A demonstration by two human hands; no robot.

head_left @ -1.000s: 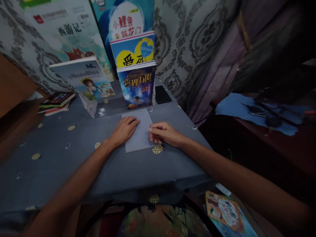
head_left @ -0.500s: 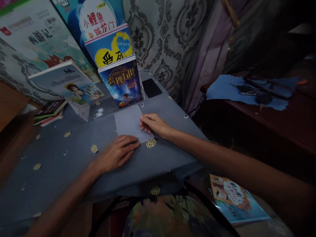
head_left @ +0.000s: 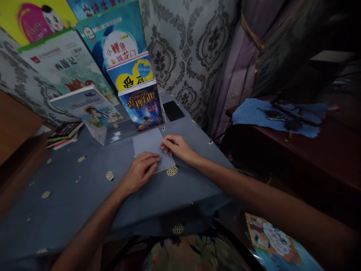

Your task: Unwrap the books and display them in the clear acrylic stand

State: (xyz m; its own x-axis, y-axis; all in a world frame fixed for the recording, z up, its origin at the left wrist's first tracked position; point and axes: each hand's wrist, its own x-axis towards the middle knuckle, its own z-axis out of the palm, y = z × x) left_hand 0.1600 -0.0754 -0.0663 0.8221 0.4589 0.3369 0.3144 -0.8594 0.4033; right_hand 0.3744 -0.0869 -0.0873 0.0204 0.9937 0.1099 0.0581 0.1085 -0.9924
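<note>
A thin, plain grey rectangular sheet [head_left: 146, 143] lies flat on the cloth-covered table in front of me. My left hand [head_left: 143, 169] rests palm down over its near left part, fingers stretched out and fingertips on its surface. At the sheet's right edge is my right hand [head_left: 176, 146], its fingers curled and the thumb pressed to the index finger. Whatever is in that pinch is too small or hidden to make out. Just behind the sheet stands a dark blue book [head_left: 142, 107] with gold lettering.
Several picture books, among them a white one [head_left: 67, 64], stand on a clear holder [head_left: 98, 133]. A black phone [head_left: 173, 110] lies behind the sheet. Stacked books [head_left: 64, 133] are at left. On the red-brown table [head_left: 335, 150] at right, glasses and keys lie on a blue cloth [head_left: 248, 113].
The camera view has tilted up a little, so more of the books shows. My left hand has slid farther onto the sheet, nearer my right hand, which stays pinched at the right edge.
</note>
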